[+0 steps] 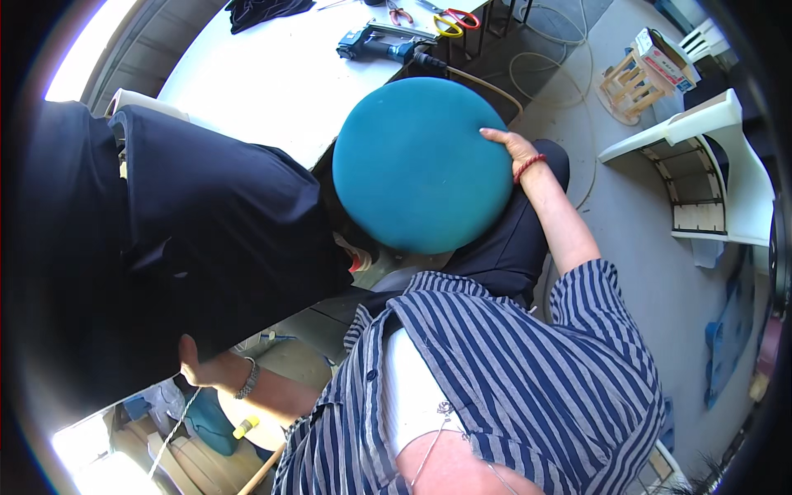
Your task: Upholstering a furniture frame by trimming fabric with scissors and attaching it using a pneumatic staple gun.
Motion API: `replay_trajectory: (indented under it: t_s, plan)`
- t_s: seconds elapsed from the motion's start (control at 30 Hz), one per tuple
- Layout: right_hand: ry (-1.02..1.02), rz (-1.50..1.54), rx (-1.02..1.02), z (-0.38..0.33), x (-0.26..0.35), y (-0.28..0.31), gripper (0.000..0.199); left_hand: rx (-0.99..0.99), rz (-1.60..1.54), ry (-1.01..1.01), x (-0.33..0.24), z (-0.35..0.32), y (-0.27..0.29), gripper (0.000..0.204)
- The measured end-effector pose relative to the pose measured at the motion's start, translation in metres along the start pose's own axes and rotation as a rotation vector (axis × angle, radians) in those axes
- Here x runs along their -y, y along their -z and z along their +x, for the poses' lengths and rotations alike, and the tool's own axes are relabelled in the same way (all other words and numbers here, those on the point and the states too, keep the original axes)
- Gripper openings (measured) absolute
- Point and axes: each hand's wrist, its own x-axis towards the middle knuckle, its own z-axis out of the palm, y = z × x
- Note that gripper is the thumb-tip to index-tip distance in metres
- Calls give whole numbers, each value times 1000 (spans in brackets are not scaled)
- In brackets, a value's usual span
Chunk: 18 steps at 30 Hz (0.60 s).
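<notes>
A round teal upholstered seat (421,165) rests over my lap. My right hand (513,147) grips its right edge, thumb on the top face and the other fingers hidden beneath. To the left spreads a large dark navy cloth (223,214), partly folded back on itself. At its near edge is my left hand (202,367), thumb up against the cloth and the other fingers hidden under or behind it.
A white table (247,78) ahead carries a blue staple gun (375,48) with its hose, scissors (455,22), pliers (398,13) and black fabric (268,11). On the right stand a white curved chair frame (726,157) and a wooden stool (631,87) bearing a carton (664,62). Hose coils (536,62) cross the floor.
</notes>
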Motion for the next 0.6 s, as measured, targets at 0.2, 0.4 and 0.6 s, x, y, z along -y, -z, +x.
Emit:
replay_trajectory:
  t_s: [0.2,0.4,0.6]
  plan:
    - [-82,-6,-43,25,49,40,48,103,13,-22,11,10,7,45]
    - [-17,-95,-117,46,85,59,50,26,44,-27,11,4,9,39]
    - [34,-236,-156,48,85,49,53,67,-41,41,3,-10,-13,35]
